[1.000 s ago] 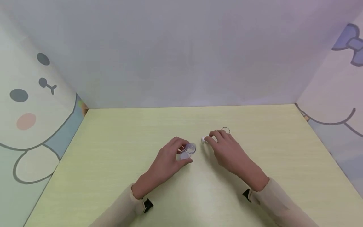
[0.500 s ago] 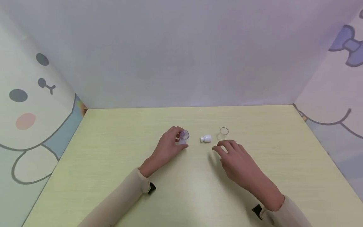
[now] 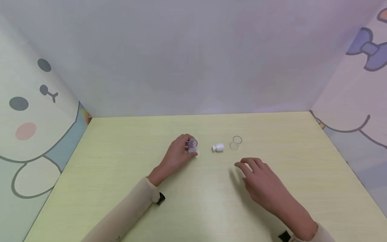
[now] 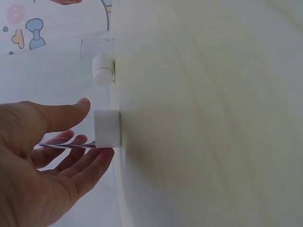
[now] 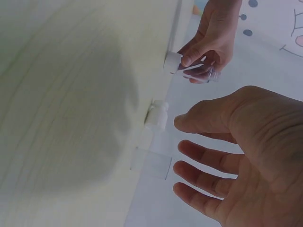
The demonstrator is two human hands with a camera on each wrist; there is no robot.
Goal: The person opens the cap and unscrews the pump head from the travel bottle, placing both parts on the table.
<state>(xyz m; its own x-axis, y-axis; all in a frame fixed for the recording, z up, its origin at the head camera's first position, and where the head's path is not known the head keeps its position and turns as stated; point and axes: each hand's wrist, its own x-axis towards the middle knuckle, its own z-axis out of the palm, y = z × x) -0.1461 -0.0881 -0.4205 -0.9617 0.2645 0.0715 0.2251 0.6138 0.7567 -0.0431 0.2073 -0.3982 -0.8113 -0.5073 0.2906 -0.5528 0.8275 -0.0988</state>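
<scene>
My left hand (image 3: 176, 153) holds a clear container (image 3: 192, 145) with its thumb and fingers curled about its sides. The container stands upright, and its white lower part (image 4: 107, 128) meets the table in the left wrist view. To its right a small white bottle (image 3: 218, 147) lies on its side. Beyond that bottle stands a clear, open-topped cylinder (image 3: 237, 143), also seen as a clear tube (image 5: 151, 163) in the right wrist view. My right hand (image 3: 266, 185) hovers over the table in front of the cylinder, fingers loosely bent and holding nothing.
A pale wood-toned table (image 3: 136, 134) runs back to a plain grey-white wall (image 3: 193, 60). Side panels with cartoon animals, one on the left (image 3: 33, 117) and one on the right (image 3: 341, 101), bound the table. Both sleeves carry dark tabs at the cuffs.
My left hand has moved the clear container back and to the left, down to the table. My right hand has left the white bottle and drawn back toward the right front.
</scene>
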